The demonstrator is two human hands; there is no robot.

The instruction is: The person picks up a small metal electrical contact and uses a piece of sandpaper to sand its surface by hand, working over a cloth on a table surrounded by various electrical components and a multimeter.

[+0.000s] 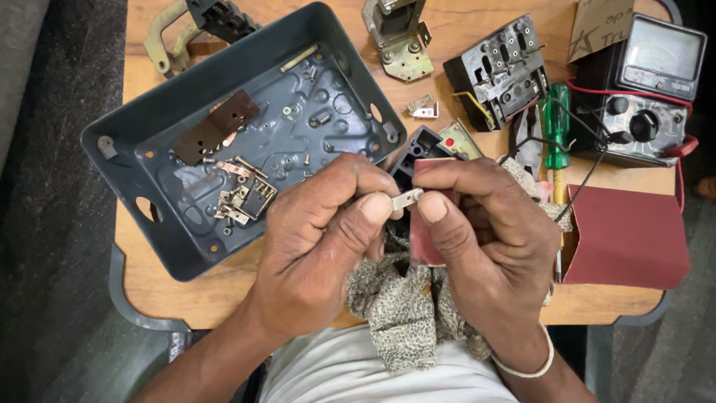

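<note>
Cloth: a speckled grey rag [406, 313] hangs over the near edge of the desk [216, 295], under both hands.
Left hand [317, 250]: thumb and forefinger pinched shut on one end of a small metal contact strip [407, 198], above the near middle of the desk.
Right hand [485, 239]: thumb and fingers closed on a folded piece of dark red sandpaper [421, 239], thumb tip touching the strip's other end.
Sandpaper sheet: a larger dark red sheet [626, 235] lies near the desk's right edge.
Enclosure: an open grey plastic box [168, 112] sits tilted on the left half, holding loose screws, brass contacts and a brown plate [216, 127].
Screwdriver: green handle [556, 123], right of centre.
Switch block: black, with terminals [500, 71], toward the far edge.
Multimeter: an analogue meter [649, 86] with red and black leads at the far right corner.
</note>
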